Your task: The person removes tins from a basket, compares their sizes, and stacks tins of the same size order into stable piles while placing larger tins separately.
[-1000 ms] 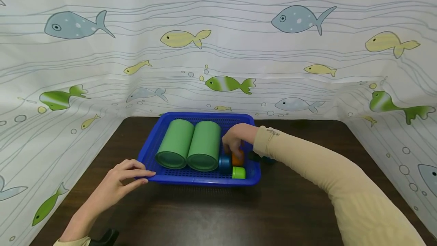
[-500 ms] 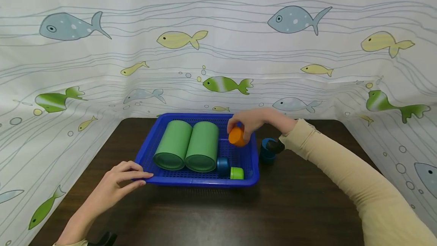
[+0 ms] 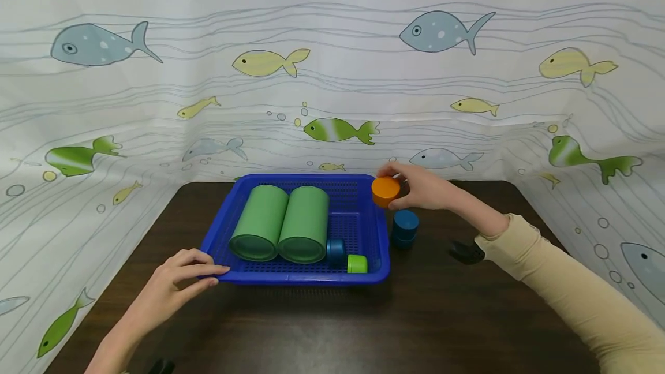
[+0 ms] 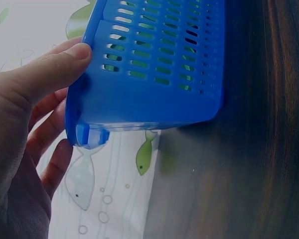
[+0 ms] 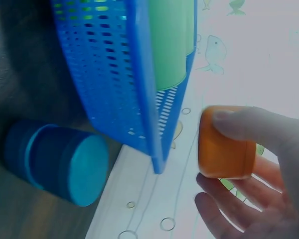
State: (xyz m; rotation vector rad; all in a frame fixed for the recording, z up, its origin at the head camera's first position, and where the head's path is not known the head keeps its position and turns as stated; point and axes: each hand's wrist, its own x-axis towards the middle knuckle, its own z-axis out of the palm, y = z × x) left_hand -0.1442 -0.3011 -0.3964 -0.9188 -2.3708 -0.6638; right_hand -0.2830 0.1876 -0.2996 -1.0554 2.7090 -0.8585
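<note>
My left hand point(image 3: 174, 281) holds the near left corner of the blue plastic basket point(image 3: 296, 277); in the left wrist view, its thumb point(image 4: 79, 51) lies on the rim. Beyond the basket's right rim, my right hand point(image 3: 423, 186) pinches a small orange round container point(image 3: 385, 190) between thumb and fingers, raised off the table. Inside the basket, two large green cans point(image 3: 262, 215) lie side by side on the left. A small blue container point(image 3: 336, 253) and a lime-green one point(image 3: 357, 264) sit near its front right.
A blue cylindrical container point(image 3: 405, 228), grooved around its middle, stands on the dark wooden table point(image 3: 332, 333) just right of the basket. A white fish-print sheet point(image 3: 249, 108) surrounds the table at the back and sides.
My right hand has lifted the orange container out of the basket and carried it right, past the rim. The left hand has stayed at the basket's corner.
</note>
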